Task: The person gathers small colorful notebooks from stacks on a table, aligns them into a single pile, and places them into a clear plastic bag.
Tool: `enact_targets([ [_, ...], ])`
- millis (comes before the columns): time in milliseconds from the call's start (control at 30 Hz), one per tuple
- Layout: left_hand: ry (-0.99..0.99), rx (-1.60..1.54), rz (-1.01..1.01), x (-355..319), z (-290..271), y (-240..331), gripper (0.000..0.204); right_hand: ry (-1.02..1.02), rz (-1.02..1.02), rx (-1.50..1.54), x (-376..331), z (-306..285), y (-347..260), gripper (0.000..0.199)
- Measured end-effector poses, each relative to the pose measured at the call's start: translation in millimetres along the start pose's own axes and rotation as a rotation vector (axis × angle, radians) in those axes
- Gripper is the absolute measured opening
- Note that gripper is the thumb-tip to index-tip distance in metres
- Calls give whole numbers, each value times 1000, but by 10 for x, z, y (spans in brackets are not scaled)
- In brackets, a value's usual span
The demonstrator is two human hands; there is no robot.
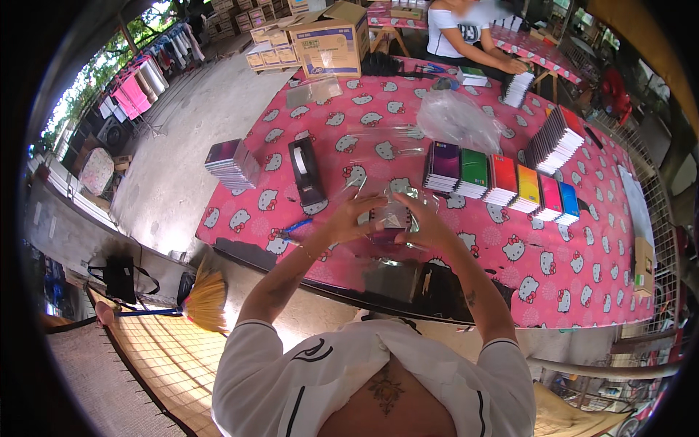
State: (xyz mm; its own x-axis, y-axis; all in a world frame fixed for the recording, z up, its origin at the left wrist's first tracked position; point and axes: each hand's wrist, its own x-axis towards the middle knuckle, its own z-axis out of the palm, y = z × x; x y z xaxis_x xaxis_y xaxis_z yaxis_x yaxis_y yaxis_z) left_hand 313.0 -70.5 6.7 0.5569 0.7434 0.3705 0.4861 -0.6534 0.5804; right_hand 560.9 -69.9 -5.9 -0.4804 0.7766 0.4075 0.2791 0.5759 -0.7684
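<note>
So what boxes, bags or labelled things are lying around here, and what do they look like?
Big carton: table's far end, brown with a blue-and-white label.
Small boxes: stacked left of the carton, pale with blue print.
Loose bag: table middle, clear crumpled plastic.
Clear sleeve: between left hand and right hand, around a small dark stack.
No screens.

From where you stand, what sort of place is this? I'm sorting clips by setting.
Probably an open-air packing spot, hedged: a pink-clothed table carries stacks of coloured notebooks, a tape dispenser and cardboard boxes, while both hands hold a clear plastic bag.
</note>
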Motion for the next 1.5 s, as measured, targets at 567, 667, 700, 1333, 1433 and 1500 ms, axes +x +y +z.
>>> enact_targets([
  [567,74,306,-205,424,139,36,49,212,174,-195,82,94,99,53],
  [667,20,-281,-470,236,175,-510,56,204,420,255,40,200,207,50],
  [700,137,-364,-458,138,246,-619,55,230,482,383,44,228,203,49],
  [1333,689,242,-985,-585,-248,-1209,15,322,456,337,-27,288,294,39],
  [1433,364,576,-899,-291,-491,-866,20,358,470,370,-6,334,142,39],
  [1500,186,514,-552,48,-521,-485,17,343,446,316,-2,355,163,39],
])
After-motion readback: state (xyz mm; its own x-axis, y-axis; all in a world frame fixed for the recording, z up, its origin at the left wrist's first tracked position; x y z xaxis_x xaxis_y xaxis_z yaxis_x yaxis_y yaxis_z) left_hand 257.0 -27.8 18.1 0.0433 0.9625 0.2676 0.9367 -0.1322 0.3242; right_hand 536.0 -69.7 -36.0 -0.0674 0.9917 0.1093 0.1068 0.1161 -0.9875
